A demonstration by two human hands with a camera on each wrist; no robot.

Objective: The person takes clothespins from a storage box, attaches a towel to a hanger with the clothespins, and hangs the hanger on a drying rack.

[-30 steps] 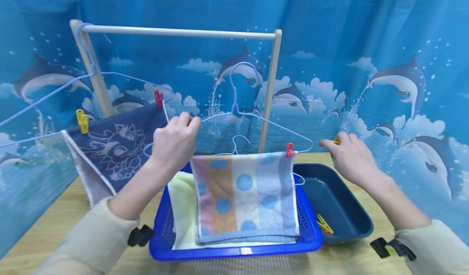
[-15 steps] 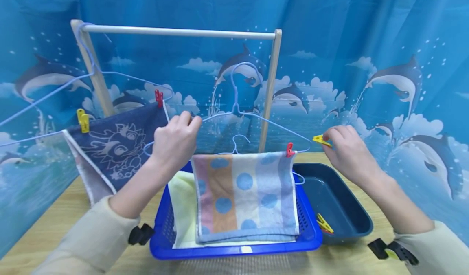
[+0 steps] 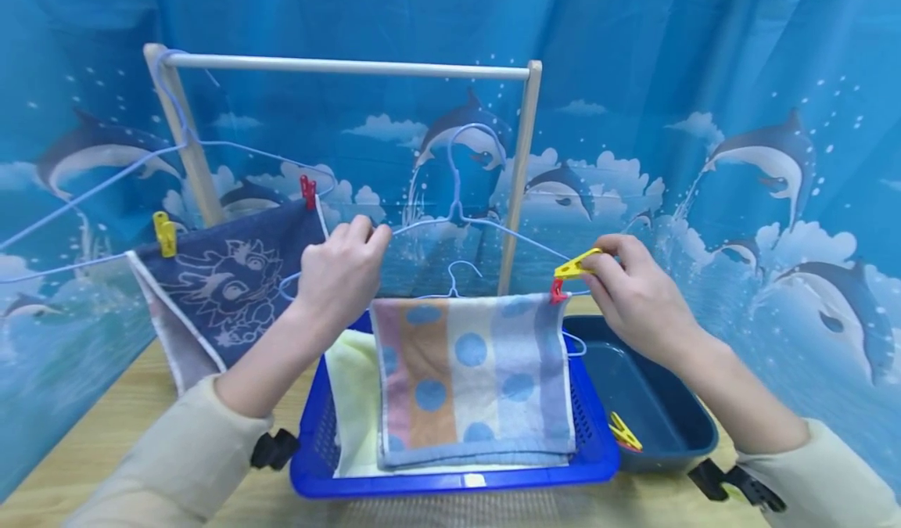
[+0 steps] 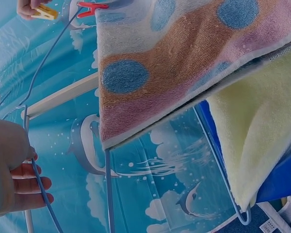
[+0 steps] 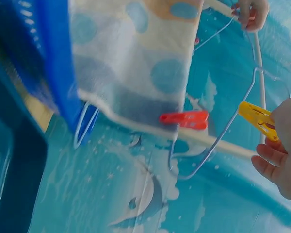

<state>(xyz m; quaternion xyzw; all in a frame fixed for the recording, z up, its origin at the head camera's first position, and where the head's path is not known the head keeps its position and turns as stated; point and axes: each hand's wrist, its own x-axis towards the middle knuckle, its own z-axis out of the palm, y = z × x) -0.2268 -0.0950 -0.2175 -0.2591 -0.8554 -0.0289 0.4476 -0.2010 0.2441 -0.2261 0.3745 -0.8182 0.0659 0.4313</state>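
Observation:
My left hand (image 3: 345, 266) grips the left shoulder of a light-blue wire clothes hanger (image 3: 524, 235). From its bottom bar hangs a striped towel with blue dots (image 3: 470, 379), pinned at the right corner by a red clothespin (image 5: 186, 119). In the left wrist view the towel's other top corner carries no clothespin. My right hand (image 3: 644, 297) pinches a yellow clothespin (image 5: 256, 118) between thumb and fingers. In the head view that clothespin overlaps the top of the red one; in the right wrist view a gap shows between them.
Below the towel is a blue basket (image 3: 450, 484) with a pale yellow towel (image 3: 352, 403). Right of it, a dark tub (image 3: 693, 403) holds clothespins (image 3: 624, 432). A wooden rack (image 3: 352, 66) stands behind; at left hangs a navy towel (image 3: 232, 278) on another hanger.
My right hand has moved left with the yellow clothespin, from beside the tub's far edge to the hanger's right end. My left hand keeps its hold on the hanger.

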